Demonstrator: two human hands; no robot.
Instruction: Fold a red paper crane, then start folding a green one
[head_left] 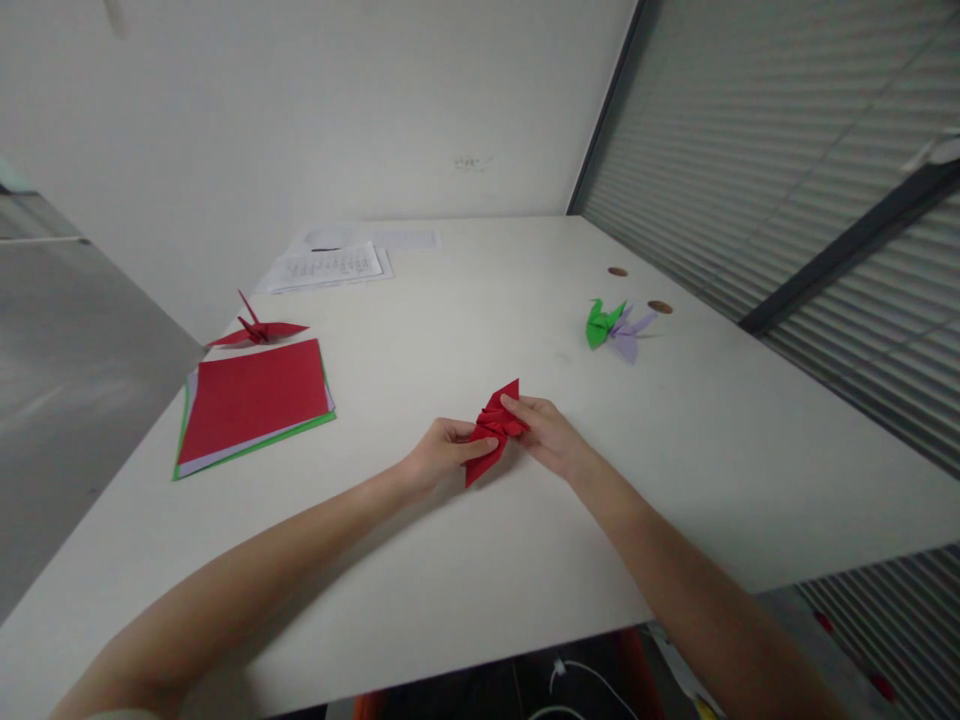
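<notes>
Just above the table, a folded red origami piece [491, 420] is held between both hands. It looks like a paper crane with two pointed wings, one up to the right and one down to the left. My left hand [442, 455] pinches its lower left part, thumb on top. At the right side, my right hand [546, 430] grips it with the thumb pressed on the upper wing. The fingers beneath the paper are partly hidden.
On the left lies a stack of red, lilac and green paper sheets [259, 395], with a red paper crane [259, 331] behind it. A green crane [602, 324] and a lilac crane [626, 335] stand at right. Printed papers [330, 265] lie at the back. Blinds [787, 180] line the right.
</notes>
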